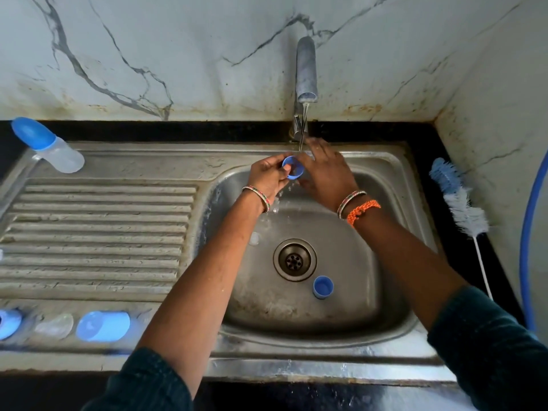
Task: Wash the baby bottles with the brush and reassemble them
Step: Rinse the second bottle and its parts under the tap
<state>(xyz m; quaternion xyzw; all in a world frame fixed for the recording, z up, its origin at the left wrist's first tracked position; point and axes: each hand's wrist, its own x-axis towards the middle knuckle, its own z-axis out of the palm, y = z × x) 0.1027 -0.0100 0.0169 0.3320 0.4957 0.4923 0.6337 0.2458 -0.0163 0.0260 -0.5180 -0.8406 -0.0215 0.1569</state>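
Nearest us, along the front rim of the steel sink (296,370), a blue cap (102,325) lies on its side, its long axis running left to right, open end facing left; a clear teat (54,326) and another blue piece (9,323) sit to its left. In the basin a small blue ring (323,287) stands beside the drain (294,259). Farther in, under the running tap (306,72), our left hand (268,180) pinches a blue collar ring (293,168), tilted, its opening towards upper left; our right hand (327,176) touches it with loosely bent fingers. The brush (461,207) lies on the bench at right, bristles away from us. At far left a capped bottle (49,145) lies with its cap pointing up-left. We can read no writing anywhere.
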